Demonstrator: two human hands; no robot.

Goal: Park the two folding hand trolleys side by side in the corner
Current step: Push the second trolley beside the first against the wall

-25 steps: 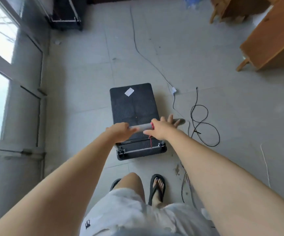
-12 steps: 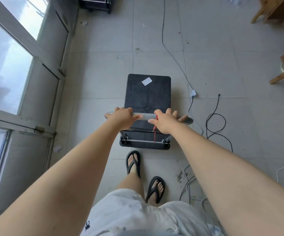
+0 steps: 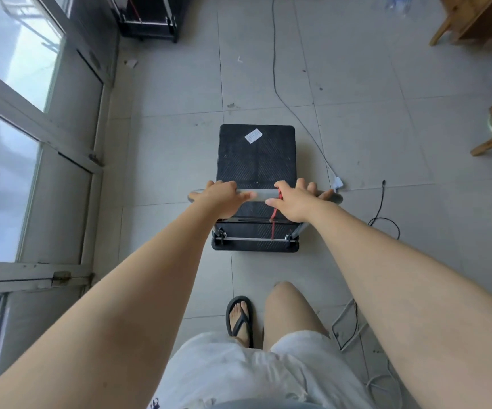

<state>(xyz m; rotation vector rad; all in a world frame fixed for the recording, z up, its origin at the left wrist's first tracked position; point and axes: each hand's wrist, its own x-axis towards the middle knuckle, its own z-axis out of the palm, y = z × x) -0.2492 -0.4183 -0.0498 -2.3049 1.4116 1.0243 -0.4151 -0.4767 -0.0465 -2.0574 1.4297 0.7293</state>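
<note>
1. Trolley (image 3: 256, 160) sits mid-floor, deck aimed at the far-left corner but well apart from it. Handle (image 3: 261, 195) is raised for pushing.
2. Your left hand (image 3: 222, 196) wraps the handle. Right hand (image 3: 294, 202) presses it palm-down, fingers spread. Hands are apart, likely for steering.
3. Second trolley (image 3: 150, 22) is parked in that corner, beside the window wall (image 3: 70, 178).
4. Cable (image 3: 274, 69) runs just right of the deck, so keep left.

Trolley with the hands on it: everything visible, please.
Black flat-deck trolley, ribbed plastic-looking platform with a white label near its far edge, standing on grey floor tiles. Grey metal handle bar raised at the near end, red cord hanging from it. The left hand grips the bar; the right hand lies over it, fingers extended.
</note>
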